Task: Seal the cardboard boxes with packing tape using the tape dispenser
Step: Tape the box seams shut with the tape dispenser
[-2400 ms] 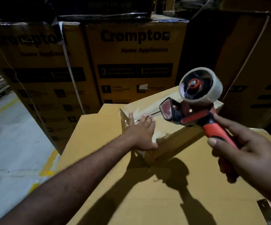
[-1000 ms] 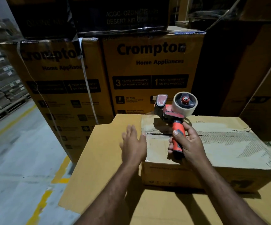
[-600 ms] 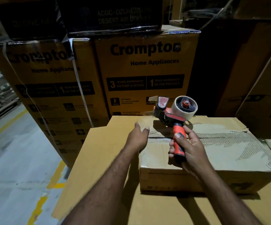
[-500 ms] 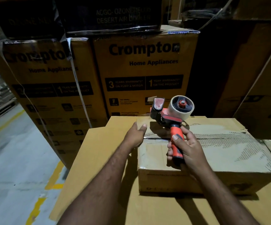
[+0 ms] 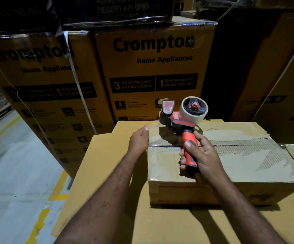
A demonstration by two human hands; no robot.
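Over one box (image 5: 248,164): right hand (image 5: 202,155) grips one tape dispenser (image 5: 183,120); left hand (image 5: 138,140) flat against end.

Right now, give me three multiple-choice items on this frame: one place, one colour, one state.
1. The small box sits on: A the floor; B a larger flat carton; C a pallet rack.
2. The tape dispenser handle is: A orange-red; B blue; C green.
3. The right hand: A lies flat on the box; B hangs empty; C grips the dispenser handle.
Key: 1 B, carton surface shows beneath and around the box. 2 A, the orange-red grip shows above the fingers. 3 C, fingers and thumb wrap the handle.
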